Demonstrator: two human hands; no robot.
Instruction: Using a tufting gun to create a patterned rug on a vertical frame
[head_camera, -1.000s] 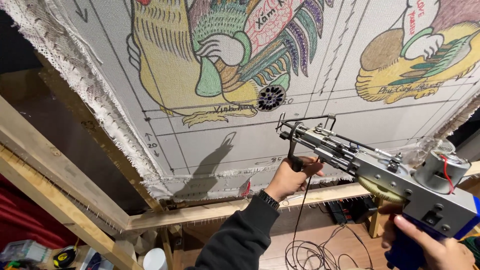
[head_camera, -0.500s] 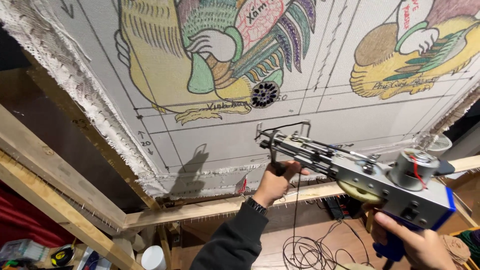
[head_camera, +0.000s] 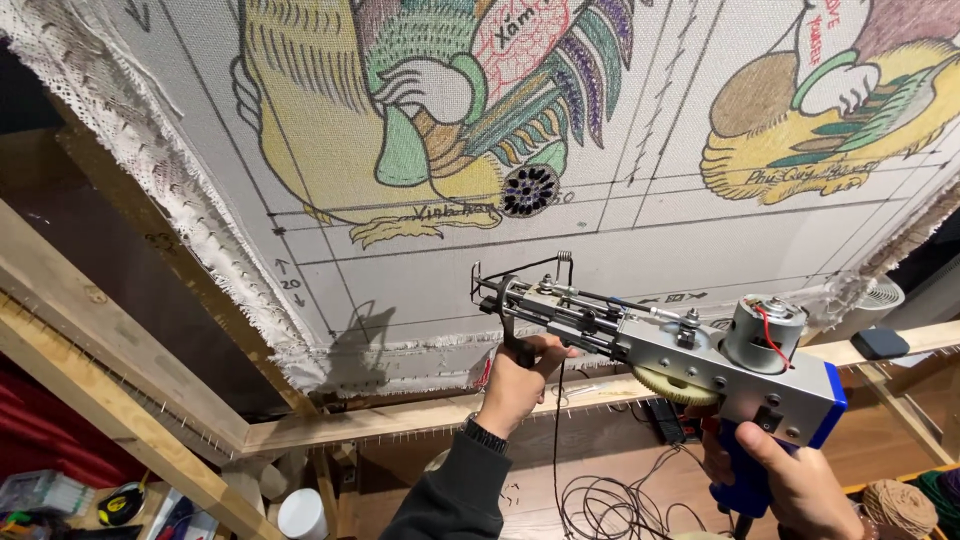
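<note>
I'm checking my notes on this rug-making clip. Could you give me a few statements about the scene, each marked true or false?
1. The left hand grips the front handle of the grey metal tufting gun. True.
2. The right hand holds a red grip. False: the grip is blue.
3. The gun's tip is pushed into the yellow bird drawing. False: it sits off the grey stretched cloth, below the drawing.
4. A wooden frame beam runs under the cloth. True.
</note>
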